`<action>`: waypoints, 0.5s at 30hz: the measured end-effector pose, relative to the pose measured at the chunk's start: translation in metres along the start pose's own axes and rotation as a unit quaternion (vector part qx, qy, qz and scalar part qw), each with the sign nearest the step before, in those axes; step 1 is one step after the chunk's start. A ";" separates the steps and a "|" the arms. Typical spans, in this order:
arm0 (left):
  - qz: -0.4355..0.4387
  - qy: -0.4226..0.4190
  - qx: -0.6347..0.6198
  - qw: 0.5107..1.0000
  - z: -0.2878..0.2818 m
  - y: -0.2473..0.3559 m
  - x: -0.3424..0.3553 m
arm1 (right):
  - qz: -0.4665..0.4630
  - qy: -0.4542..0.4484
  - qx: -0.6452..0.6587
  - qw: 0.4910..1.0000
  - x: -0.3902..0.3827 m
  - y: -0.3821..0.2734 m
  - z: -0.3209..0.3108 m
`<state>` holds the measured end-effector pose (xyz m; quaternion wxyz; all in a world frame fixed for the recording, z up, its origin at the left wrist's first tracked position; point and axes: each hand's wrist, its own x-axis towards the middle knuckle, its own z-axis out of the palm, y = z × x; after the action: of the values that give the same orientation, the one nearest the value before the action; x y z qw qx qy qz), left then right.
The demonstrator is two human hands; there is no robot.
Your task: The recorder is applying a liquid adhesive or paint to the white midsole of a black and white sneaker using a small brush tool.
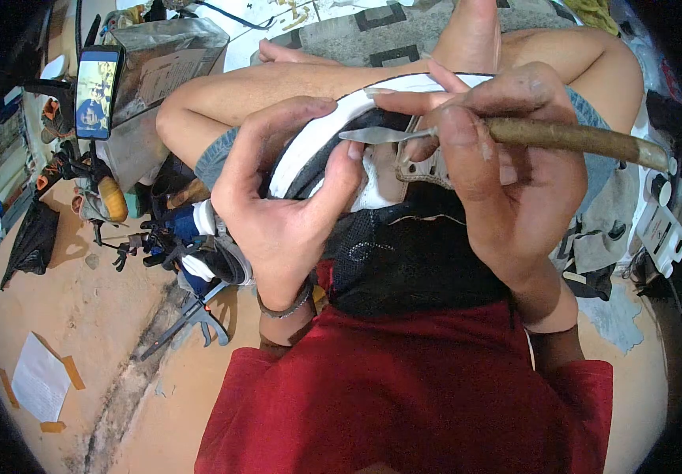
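My left hand [282, 186] holds the near left side of a shoe [297, 163] with a white sole edge and a dark and pale upper. Its thumb lies on the dark band inside the white edge, its fingers behind. In my right hand [507, 158] is a small spatula [586, 141] with a brown handle and a leaf-shaped metal blade, held like a pen. The blade points left, its tip close to my left thumb over the dark band; whether it touches the shoe I cannot tell. My right fingertips reach the shoe's far edge. Part of the upper is hidden behind my right hand.
A phone [97, 93] stands in a holder at the far left. Several shoes and clamps lie left of me, including a grey-blue clamp [192, 320]. Taped paper [41, 379] lies on the floor. A white container [663, 237] stands at right. My crossed legs [207, 107] lie beyond the shoe.
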<state>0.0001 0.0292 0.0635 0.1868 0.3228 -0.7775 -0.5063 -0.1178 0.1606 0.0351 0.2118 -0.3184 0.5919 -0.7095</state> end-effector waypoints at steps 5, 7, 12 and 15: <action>0.010 0.004 0.003 1.000 0.002 -0.001 -0.001 | 0.021 0.059 0.022 0.998 -0.002 0.004 0.009; 0.007 0.006 0.002 1.000 0.001 0.001 0.000 | 0.024 0.041 0.051 0.998 0.001 0.001 0.007; 0.001 0.012 0.005 1.000 0.003 -0.002 -0.001 | 0.036 0.071 0.075 0.994 -0.004 0.013 0.014; -0.009 0.019 0.014 1.000 0.002 -0.002 -0.004 | 0.026 0.073 0.054 0.996 0.001 0.012 0.014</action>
<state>0.0025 0.0322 0.0607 0.1923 0.3416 -0.7780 -0.4909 -0.1097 0.1479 0.0246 0.2031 -0.2388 0.5749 -0.7558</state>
